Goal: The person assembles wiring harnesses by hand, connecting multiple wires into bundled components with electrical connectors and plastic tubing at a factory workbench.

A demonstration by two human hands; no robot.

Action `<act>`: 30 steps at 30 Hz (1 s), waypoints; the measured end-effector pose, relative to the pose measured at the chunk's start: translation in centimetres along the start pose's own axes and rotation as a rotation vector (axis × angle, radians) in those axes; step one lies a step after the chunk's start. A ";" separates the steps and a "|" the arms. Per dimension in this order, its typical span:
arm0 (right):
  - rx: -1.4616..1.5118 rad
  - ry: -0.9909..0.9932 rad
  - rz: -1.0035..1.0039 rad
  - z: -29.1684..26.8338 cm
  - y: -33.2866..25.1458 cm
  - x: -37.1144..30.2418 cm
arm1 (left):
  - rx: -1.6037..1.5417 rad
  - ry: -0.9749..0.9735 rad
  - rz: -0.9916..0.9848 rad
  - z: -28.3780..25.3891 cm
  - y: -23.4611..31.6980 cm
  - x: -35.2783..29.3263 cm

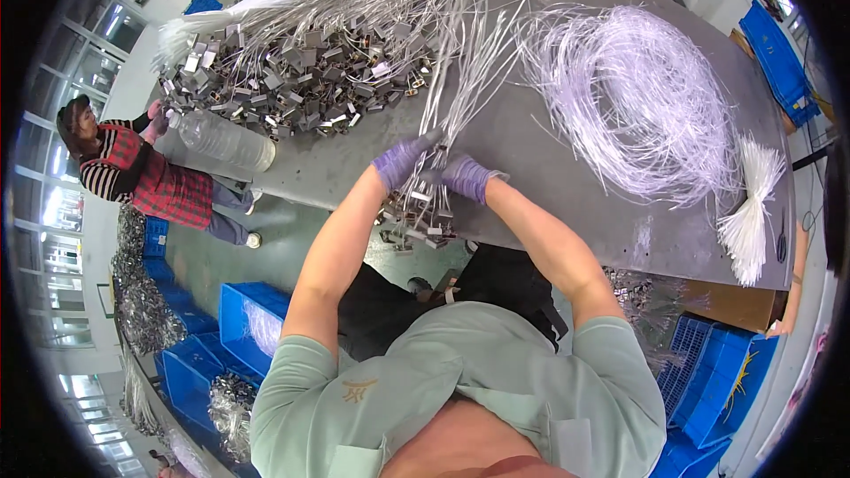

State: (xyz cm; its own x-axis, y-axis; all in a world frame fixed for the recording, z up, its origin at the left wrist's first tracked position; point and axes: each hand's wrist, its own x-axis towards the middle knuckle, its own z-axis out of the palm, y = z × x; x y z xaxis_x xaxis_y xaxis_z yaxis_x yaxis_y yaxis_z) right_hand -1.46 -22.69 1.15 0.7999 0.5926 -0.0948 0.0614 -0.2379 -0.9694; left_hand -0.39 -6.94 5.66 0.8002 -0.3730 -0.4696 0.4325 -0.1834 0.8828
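Observation:
My left hand (401,160), in a purple glove, closes around a bundle of thin silvery wires (467,80) at the table's near edge. My right hand (471,178), gloved the same way, grips the bundle just right of it, around the neck of the wires. Small grey metal box-shaped ends (423,215) hang below both hands, past the edge. The loose wire ends fan out over the tabletop, away from me. My fingertips are partly hidden by the wires.
A heap of similar metal-ended wires (305,75) covers the table's far left. On the right lie a big coil of clear strands (660,106) and a white tied bundle (753,211). A clear plastic jug (228,142) lies near another person (146,164). Blue crates (193,381) stand lower left.

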 end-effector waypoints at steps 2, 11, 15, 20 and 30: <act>-0.077 -0.020 0.066 0.4 -0.6 -0.8 | -0.290 -0.003 -0.060 0.7 0.4 -1.2; -0.466 -0.001 -0.022 0.4 -8.8 -4.8 | -0.454 0.057 -0.081 1.1 1.2 -6.6; -0.279 0.068 0.129 0.2 -10.5 -6.0 | -0.657 -0.093 -0.097 3.2 3.1 -10.4; -0.519 0.230 0.094 1.7 -10.7 -7.1 | -0.823 -0.143 -0.011 3.0 -0.3 -9.5; 0.638 0.492 0.031 -0.3 -5.0 -4.9 | -0.835 -0.137 0.020 8.8 2.3 -12.5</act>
State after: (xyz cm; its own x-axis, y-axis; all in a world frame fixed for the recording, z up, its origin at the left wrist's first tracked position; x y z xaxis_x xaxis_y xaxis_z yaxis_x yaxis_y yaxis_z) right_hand -5.56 -24.64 6.49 0.9760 0.1508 -0.1572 -0.1991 0.3252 -0.9245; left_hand -13.06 -10.66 13.74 0.7769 -0.4860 -0.4002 0.6267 0.5368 0.5648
